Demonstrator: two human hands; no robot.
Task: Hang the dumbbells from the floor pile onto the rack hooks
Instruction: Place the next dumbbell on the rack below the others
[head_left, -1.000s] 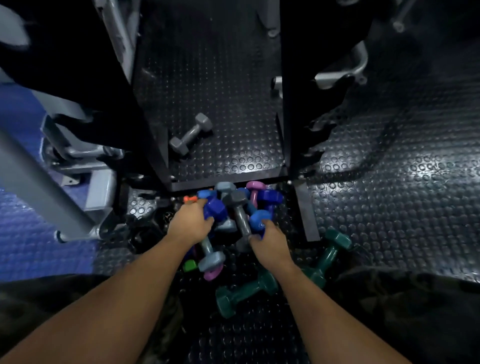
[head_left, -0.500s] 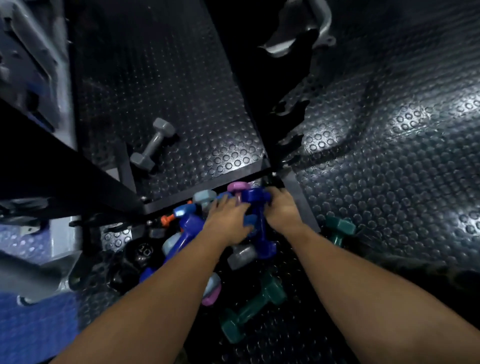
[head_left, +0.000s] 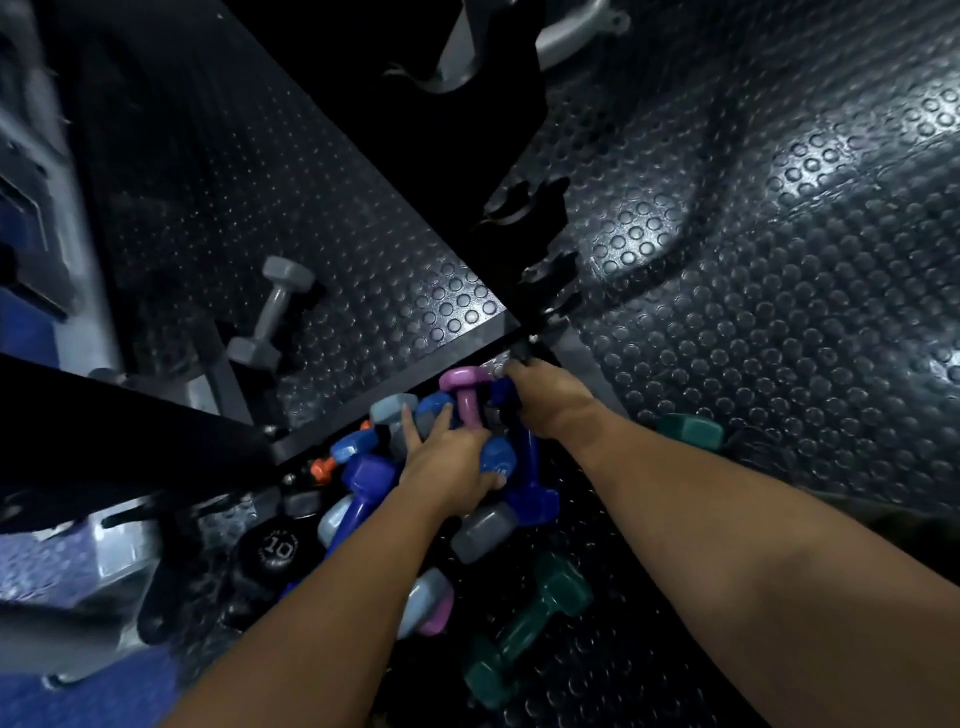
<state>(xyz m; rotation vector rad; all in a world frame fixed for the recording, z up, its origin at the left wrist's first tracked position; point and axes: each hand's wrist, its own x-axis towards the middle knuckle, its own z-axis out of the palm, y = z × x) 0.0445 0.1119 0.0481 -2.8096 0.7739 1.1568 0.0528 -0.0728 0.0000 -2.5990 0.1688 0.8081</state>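
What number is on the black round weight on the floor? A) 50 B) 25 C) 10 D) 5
C: white digits reading 10 show on the black weight, which lies at the left edge of the dumbbell pile, beside the left forearm.

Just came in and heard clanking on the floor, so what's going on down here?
A person is crouched over a pile of coloured dumbbells at the foot of a black rack. The left hand rests on the pile, its thumb against a light blue dumbbell, beside a pink dumbbell. The right hand grips a dark blue dumbbell at its far end. Nothing is lifted yet. A grey dumbbell lies apart on the rack base, and a green dumbbell sits nearer the person.
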